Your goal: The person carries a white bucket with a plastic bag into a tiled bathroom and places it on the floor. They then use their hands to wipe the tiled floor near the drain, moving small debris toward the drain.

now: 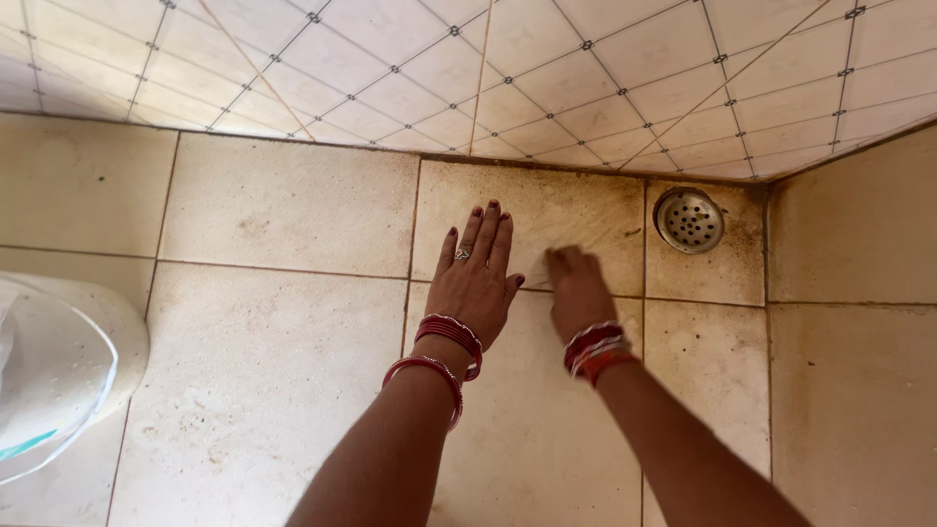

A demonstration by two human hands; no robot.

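Pressing flat on a stained floor tile [547, 210], the left hand [475, 283] spreads its fingers wide and empty; the right hand [576, 288] beside it curls downward, blurred, grip unclear, near a round metal drain [689, 221].

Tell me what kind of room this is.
Most likely a bathroom or wash area. A round metal floor drain sits in the corner, the stained floor tiles meet a tiled wall, and both hands, left hand and right hand, are down at the floor.
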